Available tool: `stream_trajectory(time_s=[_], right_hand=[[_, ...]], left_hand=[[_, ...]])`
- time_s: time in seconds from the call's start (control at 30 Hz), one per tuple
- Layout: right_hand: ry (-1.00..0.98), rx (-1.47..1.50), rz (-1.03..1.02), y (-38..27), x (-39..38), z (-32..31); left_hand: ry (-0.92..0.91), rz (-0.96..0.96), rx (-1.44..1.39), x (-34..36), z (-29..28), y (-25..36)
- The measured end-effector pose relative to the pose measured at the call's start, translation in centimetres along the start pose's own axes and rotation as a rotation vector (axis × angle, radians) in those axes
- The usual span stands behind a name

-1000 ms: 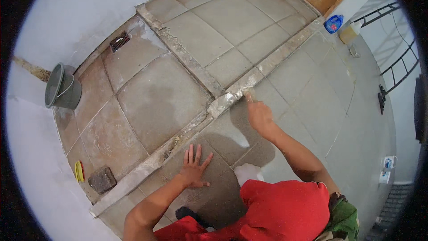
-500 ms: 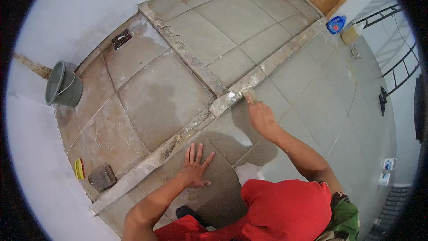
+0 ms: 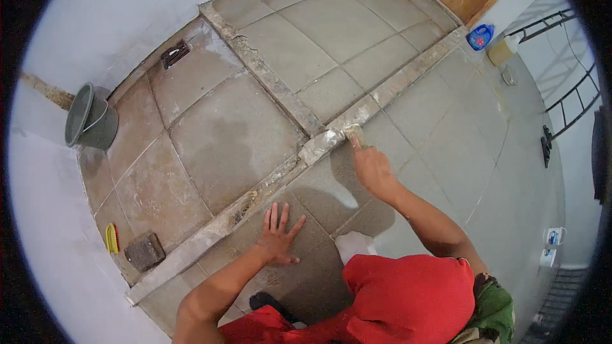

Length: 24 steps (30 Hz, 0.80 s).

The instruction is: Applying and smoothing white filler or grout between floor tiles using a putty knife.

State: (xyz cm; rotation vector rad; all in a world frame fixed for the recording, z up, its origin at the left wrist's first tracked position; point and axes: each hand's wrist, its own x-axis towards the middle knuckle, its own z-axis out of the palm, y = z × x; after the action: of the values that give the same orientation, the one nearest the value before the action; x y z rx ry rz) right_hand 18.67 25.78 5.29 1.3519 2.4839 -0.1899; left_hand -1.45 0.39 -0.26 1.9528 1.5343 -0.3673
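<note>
My left hand (image 3: 278,241) lies flat on the floor tile (image 3: 319,261), fingers spread, with nothing in it. My right hand (image 3: 373,167) grips a small, pale, flat scraper (image 3: 354,131), with the index finger stretched along it. The scraper is at the raised concrete curb (image 3: 258,199), close to where a second curb (image 3: 271,76) meets it. Beside the scraper, a whitish patch (image 3: 322,146) coats the curb. Most of the scraper's handle is hidden in my fingers.
Left of the curb are a grey bucket (image 3: 95,121), a stone block (image 3: 145,252), a yellow brush (image 3: 112,238) and a floor drain (image 3: 174,55). At far right stand a blue bottle (image 3: 480,37), a yellowish jug (image 3: 503,50) and a black ladder-like frame (image 3: 574,99).
</note>
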Motion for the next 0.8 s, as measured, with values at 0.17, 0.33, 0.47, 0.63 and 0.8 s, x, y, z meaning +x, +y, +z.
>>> stream_trajectory(time_s=[0.17,0.33,0.47,0.63,0.8], right_hand=[[-0.020,-0.032,-0.020,0.1,-0.5,0.1],[-0.009,-0.037,-0.005,-0.8,-0.5,-0.8],[-0.013,0.024,-0.012,0.0,-0.7,-0.4],[0.030,-0.017,-0.020,0.2,-0.3,-0.3],[0.026,-0.039,-0.017,0.4,0.0,0.2]], left_hand=[[-0.015,0.000,-0.028,-0.2,-0.5,0.0],[-0.010,-0.014,-0.001,-0.2,0.1,0.0],[-0.014,-0.007,-0.001,0.0,-0.1,0.2],[-0.062,-0.022,0.010,0.0,-0.8,0.3],[-0.065,-0.018,0.007,-0.2,-0.9,0.3]])
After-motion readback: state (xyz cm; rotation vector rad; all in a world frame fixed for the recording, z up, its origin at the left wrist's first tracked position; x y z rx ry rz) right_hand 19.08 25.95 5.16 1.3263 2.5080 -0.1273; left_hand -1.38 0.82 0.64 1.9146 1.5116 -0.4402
